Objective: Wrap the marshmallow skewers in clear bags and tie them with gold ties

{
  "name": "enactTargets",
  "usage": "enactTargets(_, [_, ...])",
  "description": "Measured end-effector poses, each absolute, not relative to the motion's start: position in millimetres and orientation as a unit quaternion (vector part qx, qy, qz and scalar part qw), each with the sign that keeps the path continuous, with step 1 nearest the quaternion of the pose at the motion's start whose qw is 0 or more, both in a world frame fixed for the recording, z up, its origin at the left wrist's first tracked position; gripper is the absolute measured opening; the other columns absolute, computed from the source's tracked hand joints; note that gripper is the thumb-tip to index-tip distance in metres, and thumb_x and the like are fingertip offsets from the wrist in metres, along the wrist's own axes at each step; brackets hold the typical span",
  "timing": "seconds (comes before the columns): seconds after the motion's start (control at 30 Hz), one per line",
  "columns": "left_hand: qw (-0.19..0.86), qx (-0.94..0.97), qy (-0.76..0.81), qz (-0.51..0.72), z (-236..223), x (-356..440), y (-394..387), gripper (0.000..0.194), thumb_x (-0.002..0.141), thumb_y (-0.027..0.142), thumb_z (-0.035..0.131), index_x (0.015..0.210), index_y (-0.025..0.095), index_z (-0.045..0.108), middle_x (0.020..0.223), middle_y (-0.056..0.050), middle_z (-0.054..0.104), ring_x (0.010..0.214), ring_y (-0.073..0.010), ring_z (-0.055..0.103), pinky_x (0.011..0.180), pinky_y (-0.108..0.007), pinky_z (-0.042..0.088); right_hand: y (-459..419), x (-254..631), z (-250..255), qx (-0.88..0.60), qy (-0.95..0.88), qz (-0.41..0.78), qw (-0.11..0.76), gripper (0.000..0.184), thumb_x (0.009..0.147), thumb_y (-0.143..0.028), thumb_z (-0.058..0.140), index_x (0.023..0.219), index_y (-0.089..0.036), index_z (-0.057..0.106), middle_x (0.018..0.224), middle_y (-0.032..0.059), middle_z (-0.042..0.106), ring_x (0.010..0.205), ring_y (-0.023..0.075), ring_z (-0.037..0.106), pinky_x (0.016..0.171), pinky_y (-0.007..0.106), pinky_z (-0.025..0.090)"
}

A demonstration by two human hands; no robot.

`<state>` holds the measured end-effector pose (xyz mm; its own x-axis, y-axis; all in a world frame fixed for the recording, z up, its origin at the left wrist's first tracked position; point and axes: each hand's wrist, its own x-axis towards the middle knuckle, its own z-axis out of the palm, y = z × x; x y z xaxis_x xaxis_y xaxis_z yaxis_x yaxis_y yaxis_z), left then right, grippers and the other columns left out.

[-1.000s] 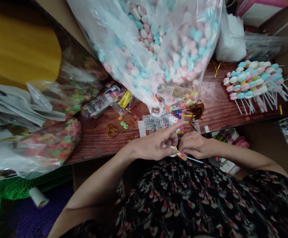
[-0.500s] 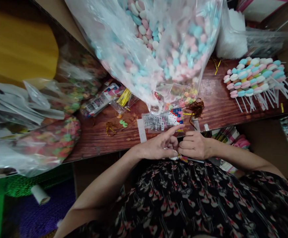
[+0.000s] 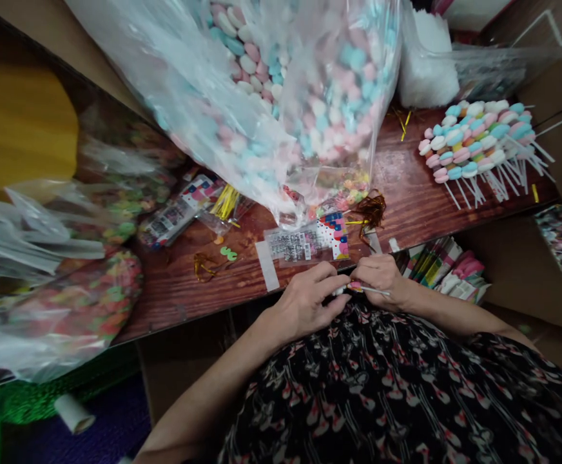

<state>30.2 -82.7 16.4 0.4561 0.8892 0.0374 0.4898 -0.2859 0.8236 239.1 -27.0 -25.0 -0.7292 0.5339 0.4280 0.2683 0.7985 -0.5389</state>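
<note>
Both of my hands are together at the table's front edge, close to my body. Between them lies a candy skewer with pale and pink sweets and a thin white stick, mostly hidden by my fingers. My left hand pinches its sweets end between thumb and fingers. Curled round the stick side, my right hand has its fingers closed near the pink part. Just beyond them lies a stack of printed clear bags. Brown-gold twist ties are bunched beside the stack.
A large clear bag of pastel candies fills the back of the wooden table. Finished candy skewers are piled at the right. Bags of gummy rings sit at the left. An open carton stands below the right edge.
My left index finger, stretched out before, has curled in onto the candy skewer. More of its white stick now shows by my right hand. The whole view has shifted slightly.
</note>
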Motion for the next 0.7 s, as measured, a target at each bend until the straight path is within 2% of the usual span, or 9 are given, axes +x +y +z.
enactTargets(0.13, [0.322, 0.782, 0.477, 0.239, 15.6, 33.6, -81.3, 0.023, 0.09, 0.023, 0.054, 0.104, 0.019, 0.071, 0.089, -0.008, 0.063, 0.077, -0.0166, 0.057, 0.071, -0.029, 0.047, -28.5, 235.9, -30.0, -0.26, -0.88, 0.244, 0.314, 0.031, 0.095, -0.03, 0.047, 0.072, -0.017, 0.063, 0.061, -0.0005, 0.055, 0.053, 0.0106, 0.044, 0.057, 0.026, 0.03])
enactTargets(0.23, [0.339, 0.759, 0.493, 0.255, 15.1, 35.9, -78.4, 0.022, 0.091, 0.023, 0.053, 0.101, 0.019, 0.071, 0.089, -0.008, 0.063, 0.077, -0.016, 0.057, 0.071, -0.029, 0.046, -25.4, 235.0, -27.3, -0.265, -0.873, 0.276, 0.302, 0.03, 0.095, -0.029, 0.048, 0.075, -0.016, 0.065, 0.064, 0.0008, 0.059, 0.056, 0.0107, 0.049, 0.058, 0.024, 0.034])
enactTargets(0.4, [0.464, 0.657, 0.507, 0.31, 12.7, 35.3, -72.0, 0.016, 0.088, 0.027, 0.058, 0.087, 0.018, 0.072, 0.077, -0.004, 0.062, 0.07, -0.0143, 0.056, 0.068, -0.027, 0.043, -4.9, 243.2, -9.9, -0.202, -0.863, 0.418, 0.199, 0.023, 0.094, -0.018, 0.046, 0.089, -0.014, 0.068, 0.077, 0.0045, 0.067, 0.069, 0.0112, 0.059, 0.066, 0.022, 0.043])
enactTargets(0.47, [0.516, 0.614, 0.511, 0.31, 13.7, 33.6, -69.1, 0.014, 0.085, 0.028, 0.062, 0.082, 0.018, 0.072, 0.075, -0.003, 0.062, 0.07, -0.0136, 0.055, 0.068, -0.027, 0.043, 3.5, 246.5, -4.1, -0.187, -0.855, 0.446, 0.186, 0.023, 0.092, -0.015, 0.046, 0.089, -0.015, 0.068, 0.078, 0.0041, 0.068, 0.069, 0.0108, 0.06, 0.066, 0.022, 0.043])
enactTargets(0.57, [0.596, 0.539, 0.515, 0.299, 17.1, 31.3, -65.4, 0.013, 0.08, 0.029, 0.067, 0.079, 0.017, 0.073, 0.074, -0.001, 0.061, 0.067, -0.0116, 0.053, 0.064, -0.024, 0.042, 8.2, 246.2, 0.7, -0.19, -0.846, 0.456, 0.202, 0.022, 0.088, -0.01, 0.046, 0.084, -0.015, 0.066, 0.076, 0.0032, 0.067, 0.067, 0.0105, 0.059, 0.065, 0.022, 0.042])
enactTargets(0.7, [0.726, 0.37, 0.508, 0.279, 20.2, 30.6, -63.5, 0.018, 0.074, 0.031, 0.073, 0.078, 0.015, 0.069, 0.064, 0.003, 0.056, 0.05, -0.0056, 0.046, 0.048, -0.018, 0.035, 0.4, 236.0, 3.4, -0.254, -0.809, 0.455, 0.273, 0.018, 0.081, -0.007, 0.049, 0.072, -0.015, 0.062, 0.067, 0.0005, 0.063, 0.06, 0.0092, 0.054, 0.061, 0.021, 0.04])
